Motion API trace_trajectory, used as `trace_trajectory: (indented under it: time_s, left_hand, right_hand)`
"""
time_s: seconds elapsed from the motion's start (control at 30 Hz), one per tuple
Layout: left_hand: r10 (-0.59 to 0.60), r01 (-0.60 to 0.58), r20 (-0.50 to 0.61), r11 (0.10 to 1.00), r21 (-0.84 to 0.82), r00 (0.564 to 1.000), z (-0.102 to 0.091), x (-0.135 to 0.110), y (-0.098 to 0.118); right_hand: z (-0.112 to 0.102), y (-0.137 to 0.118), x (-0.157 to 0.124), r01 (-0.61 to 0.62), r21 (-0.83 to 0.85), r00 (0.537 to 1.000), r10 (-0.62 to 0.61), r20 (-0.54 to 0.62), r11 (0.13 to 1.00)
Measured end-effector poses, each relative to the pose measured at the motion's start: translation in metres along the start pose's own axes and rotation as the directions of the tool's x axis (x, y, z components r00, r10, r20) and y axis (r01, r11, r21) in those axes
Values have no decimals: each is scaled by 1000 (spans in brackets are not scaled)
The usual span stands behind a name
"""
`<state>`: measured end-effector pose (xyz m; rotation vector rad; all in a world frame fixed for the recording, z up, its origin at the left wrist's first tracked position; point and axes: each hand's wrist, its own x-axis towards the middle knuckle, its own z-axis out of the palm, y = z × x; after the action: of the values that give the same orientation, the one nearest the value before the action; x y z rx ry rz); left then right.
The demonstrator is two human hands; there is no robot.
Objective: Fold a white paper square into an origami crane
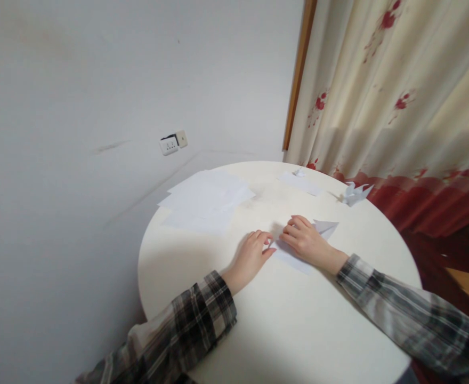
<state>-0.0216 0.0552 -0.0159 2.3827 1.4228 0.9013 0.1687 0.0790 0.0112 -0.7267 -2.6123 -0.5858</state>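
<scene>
Folded white paper sheet (325,228) lay mid round cream table (266,330) | right hand (304,241) flat atop, fingers together | left hand (252,258) at its 9 o'clock, fingertips curled onto edge | judged light, flimsy; best pinched at a corner.

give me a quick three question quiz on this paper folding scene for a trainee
1. True or false: the right hand rests on the folded sheet.
2. The small paper figure sits: A near the rim of the table by the curtain; B in the right hand; C on the floor.
3. What lies beyond the left hand, toward the wall?
Key: 1 true; 2 A; 3 a stack of white sheets.
</scene>
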Motion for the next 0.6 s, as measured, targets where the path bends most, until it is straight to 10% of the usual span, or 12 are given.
trace_trajectory:
  time_s: [0.6]
  left_hand:
    - [-23,26,30,995,-100,999,2,3,5]
  right_hand:
    - [11,1,-13,90,9,996,-90,-24,996]
